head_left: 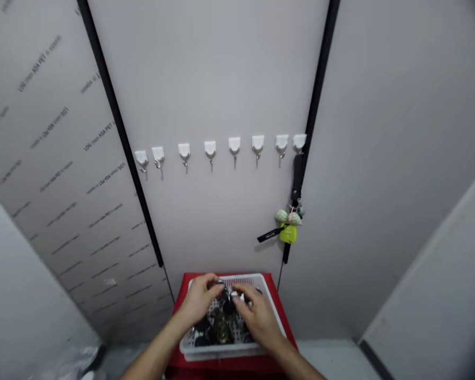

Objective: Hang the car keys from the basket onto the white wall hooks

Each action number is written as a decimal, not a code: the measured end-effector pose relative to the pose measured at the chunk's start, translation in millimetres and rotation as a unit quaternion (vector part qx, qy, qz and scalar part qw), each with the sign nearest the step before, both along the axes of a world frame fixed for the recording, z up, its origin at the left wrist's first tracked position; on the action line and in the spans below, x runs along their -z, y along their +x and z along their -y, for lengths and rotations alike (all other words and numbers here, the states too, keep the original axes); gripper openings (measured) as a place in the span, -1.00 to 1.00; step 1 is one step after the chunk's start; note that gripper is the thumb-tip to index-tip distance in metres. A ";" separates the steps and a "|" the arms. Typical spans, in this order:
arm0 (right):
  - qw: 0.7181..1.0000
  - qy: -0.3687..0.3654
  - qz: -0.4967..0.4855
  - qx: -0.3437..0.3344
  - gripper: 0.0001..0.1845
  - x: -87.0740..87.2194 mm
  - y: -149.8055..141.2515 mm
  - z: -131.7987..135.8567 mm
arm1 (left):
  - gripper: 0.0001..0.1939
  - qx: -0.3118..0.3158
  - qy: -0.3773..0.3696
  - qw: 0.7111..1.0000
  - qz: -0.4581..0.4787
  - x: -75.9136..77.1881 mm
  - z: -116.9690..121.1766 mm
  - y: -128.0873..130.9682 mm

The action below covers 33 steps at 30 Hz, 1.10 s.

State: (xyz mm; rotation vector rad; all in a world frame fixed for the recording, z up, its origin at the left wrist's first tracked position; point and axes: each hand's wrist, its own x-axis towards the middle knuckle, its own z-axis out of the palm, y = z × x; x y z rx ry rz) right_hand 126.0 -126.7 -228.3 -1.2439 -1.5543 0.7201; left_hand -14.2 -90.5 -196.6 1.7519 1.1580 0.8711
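Observation:
A white slotted basket point(265, 295) sits on a red surface point(284, 322) below me, holding several dark keychain-like items point(221, 330). My left hand point(200, 298) and my right hand point(257, 314) are both over the basket, fingers pinched together on a small dark item with a metal ring point(226, 296) between them. On the wall above, a row of white hooks point(210, 149) runs left to right. From the rightmost hook point(299, 141) hangs a black strap with a yellow-green charm point(288, 227).
Black vertical strips point(119, 126) divide the grey wall panels. The left panel point(51, 174) carries printed protective film. Crumpled clear plastic point(77, 361) lies at the lower left. A pale floor strip point(332, 359) shows at the lower right.

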 end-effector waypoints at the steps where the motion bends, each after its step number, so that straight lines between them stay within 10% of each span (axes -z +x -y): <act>1: 1.000 0.013 0.011 -0.013 -0.76 -5.7 -2.4 2.9 | -0.86 0.013 0.006 1.000 -0.009 -6.6 1.5 5.1; 7: 0.999 0.050 -0.016 0.006 -0.66 -43.7 8.0 0.8 | -0.86 0.066 0.044 0.995 0.069 -44.9 5.4 36.5; 17: 0.962 0.189 -0.127 0.153 -0.68 -195.5 65.3 -38.5 | -0.70 0.101 0.189 0.956 0.199 -130.8 -5.1 107.7; 22: 0.939 0.213 -0.200 0.180 -0.65 -226.0 76.6 -66.8 | -0.63 0.085 0.239 0.956 0.151 -167.6 -20.6 130.3; 28: 0.942 0.194 -0.141 0.234 -0.68 -219.7 84.9 -97.0 | -0.58 0.026 0.200 0.978 0.057 -164.4 -29.4 131.0; 33: 0.936 0.238 -0.034 0.258 -0.65 -209.6 86.5 -84.7 | -0.63 0.030 0.177 0.984 0.017 -122.7 -36.3 95.1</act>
